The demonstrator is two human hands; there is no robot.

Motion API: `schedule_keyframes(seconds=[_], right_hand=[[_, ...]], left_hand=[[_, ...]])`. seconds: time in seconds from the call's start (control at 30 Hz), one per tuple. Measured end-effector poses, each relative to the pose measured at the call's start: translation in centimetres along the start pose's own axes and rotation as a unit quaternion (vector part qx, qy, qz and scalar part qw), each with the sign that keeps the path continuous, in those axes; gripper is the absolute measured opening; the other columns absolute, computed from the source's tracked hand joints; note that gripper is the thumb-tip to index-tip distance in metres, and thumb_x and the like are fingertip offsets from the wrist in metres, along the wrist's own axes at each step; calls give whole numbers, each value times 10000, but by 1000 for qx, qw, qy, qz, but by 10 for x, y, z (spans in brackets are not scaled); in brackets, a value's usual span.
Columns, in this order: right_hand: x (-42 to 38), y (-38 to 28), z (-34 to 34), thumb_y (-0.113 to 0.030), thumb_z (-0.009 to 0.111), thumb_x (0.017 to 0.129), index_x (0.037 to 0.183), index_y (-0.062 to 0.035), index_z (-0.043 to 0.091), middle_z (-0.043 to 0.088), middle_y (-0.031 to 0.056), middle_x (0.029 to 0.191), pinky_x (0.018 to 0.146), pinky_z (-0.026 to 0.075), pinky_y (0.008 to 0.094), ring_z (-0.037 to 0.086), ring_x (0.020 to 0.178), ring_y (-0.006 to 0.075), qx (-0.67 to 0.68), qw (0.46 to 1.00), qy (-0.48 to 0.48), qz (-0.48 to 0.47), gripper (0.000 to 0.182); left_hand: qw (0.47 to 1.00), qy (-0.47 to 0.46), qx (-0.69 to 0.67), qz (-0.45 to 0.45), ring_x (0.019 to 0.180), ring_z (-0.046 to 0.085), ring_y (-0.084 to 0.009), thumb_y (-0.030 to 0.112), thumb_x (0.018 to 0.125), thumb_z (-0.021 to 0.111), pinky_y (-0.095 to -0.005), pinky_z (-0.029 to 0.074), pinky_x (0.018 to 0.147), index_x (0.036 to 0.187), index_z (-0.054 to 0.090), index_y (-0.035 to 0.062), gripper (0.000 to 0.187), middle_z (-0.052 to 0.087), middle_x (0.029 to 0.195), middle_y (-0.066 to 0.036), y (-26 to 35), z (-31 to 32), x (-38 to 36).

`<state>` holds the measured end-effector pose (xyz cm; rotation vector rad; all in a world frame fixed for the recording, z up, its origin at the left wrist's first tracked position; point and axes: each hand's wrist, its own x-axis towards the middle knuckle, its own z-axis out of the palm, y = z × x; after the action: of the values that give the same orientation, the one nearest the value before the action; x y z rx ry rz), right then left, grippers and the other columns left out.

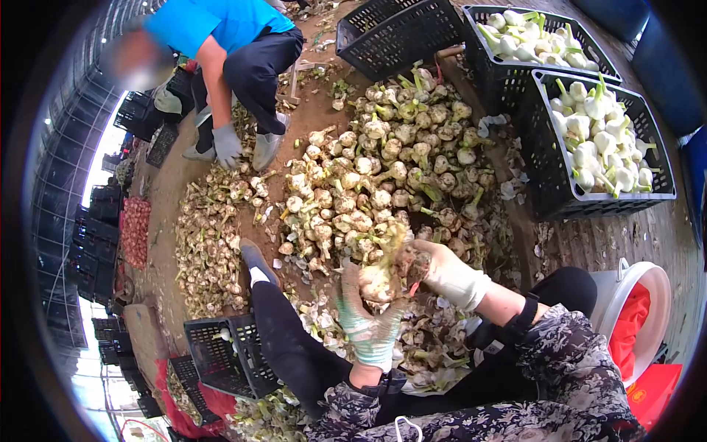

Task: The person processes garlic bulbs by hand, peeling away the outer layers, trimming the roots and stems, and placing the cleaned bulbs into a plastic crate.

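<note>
My left hand [368,324], in a white glove with green stains, has its fingers around a garlic bulb [378,283] with dirty outer skin. My right hand [451,276], in a pale glove, is closed right beside the bulb's stem and root side. A small red tip shows under its fingers, but what it grips is blurred and mostly hidden. Just beyond both hands lies a big heap of untrimmed garlic bulbs [368,195] on the soil. Peeled skins and cut scraps [434,331] cover the ground between my legs.
Two black crates [552,210] of clean white garlic stand at the right, near an empty black crate [401,37]. A white bucket [607,295] with red cloth sits by my right side. A co-worker in a blue shirt [236,18] bends over another garlic pile [210,243].
</note>
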<state>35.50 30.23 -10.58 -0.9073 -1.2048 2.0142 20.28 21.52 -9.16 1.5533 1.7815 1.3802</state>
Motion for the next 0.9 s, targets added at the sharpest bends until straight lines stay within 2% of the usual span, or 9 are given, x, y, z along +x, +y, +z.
schedule_keyframes(seconds=[0.03, 0.07, 0.13, 0.27, 0.47, 0.57, 0.73, 0.83, 0.9], right_hand=[[2, 8, 6, -176, 647, 862, 1212, 89, 454, 596, 51, 1062, 832, 466, 226, 539, 942, 66, 162, 985, -27, -48, 479], [3, 8, 8, -176, 647, 862, 1212, 89, 454, 596, 51, 1062, 832, 466, 226, 539, 942, 66, 162, 985, -25, -48, 479], [2, -4, 11, -183, 671, 843, 1160, 73, 514, 612, 56, 1034, 830, 471, 232, 549, 918, 72, -47, 997, 59, -22, 437], [-5, -26, 13, -224, 707, 810, 1131, 49, 562, 632, 63, 958, 782, 473, 230, 558, 864, 74, -127, 988, 89, -8, 445], [-9, -32, 9, -192, 707, 776, 1036, 41, 611, 651, 91, 950, 787, 461, 269, 561, 863, 107, -7, 999, 36, -12, 362], [-8, -27, 7, -185, 703, 775, 1036, 40, 610, 638, 58, 929, 771, 460, 262, 541, 840, 90, 13, 999, 32, 16, 357], [-3, -20, 7, -176, 711, 762, 1045, 45, 605, 645, 49, 896, 729, 464, 252, 536, 791, 78, -16, 994, 48, -95, 375], [-5, -15, 6, -170, 709, 763, 1056, 50, 601, 652, 52, 908, 749, 462, 252, 534, 820, 75, 63, 996, 29, -54, 382], [-10, -24, 10, -163, 698, 773, 1057, 45, 604, 653, 51, 919, 756, 462, 253, 538, 829, 79, 16, 998, 47, -45, 364]], left_hand=[[997, -6, 65, 37, 1066, 511, -288, 380, 650, 813, -385, 430, 912, 1333, 404, 9, 878, 465, 1211, -159, 2, 1, -1], [989, -12, 129, 75, 1062, 509, -312, 417, 650, 802, -399, 429, 905, 1325, 419, 4, 879, 461, 1201, -178, 6, 1, -1], [984, -15, 159, 78, 1054, 506, -335, 461, 644, 791, -407, 429, 898, 1332, 420, 10, 903, 454, 1182, -200, 13, 2, 0], [989, -30, 130, 60, 1068, 495, -333, 452, 636, 796, -415, 423, 908, 1349, 402, 21, 922, 439, 1190, -190, 10, 1, 3], [990, -44, 118, 58, 1050, 484, -337, 452, 614, 796, -420, 426, 883, 1350, 397, 19, 942, 434, 1179, -177, 6, -7, 6], [966, -53, 203, 152, 1017, 523, -312, 467, 622, 794, -393, 435, 907, 1341, 401, 10, 938, 454, 1153, -148, 9, -12, 11], [988, -66, 114, 79, 1038, 497, -335, 472, 642, 776, -420, 428, 882, 1348, 411, 32, 908, 445, 1180, -179, 8, -13, 14], [984, -71, 132, 96, 1058, 504, -322, 444, 659, 780, -411, 430, 909, 1338, 421, 32, 871, 460, 1193, -169, 13, -17, 14], [997, -67, 2, 27, 1021, 539, -278, 386, 690, 775, -389, 466, 872, 1325, 430, 39, 802, 506, 1161, -135, 17, -12, 17]])
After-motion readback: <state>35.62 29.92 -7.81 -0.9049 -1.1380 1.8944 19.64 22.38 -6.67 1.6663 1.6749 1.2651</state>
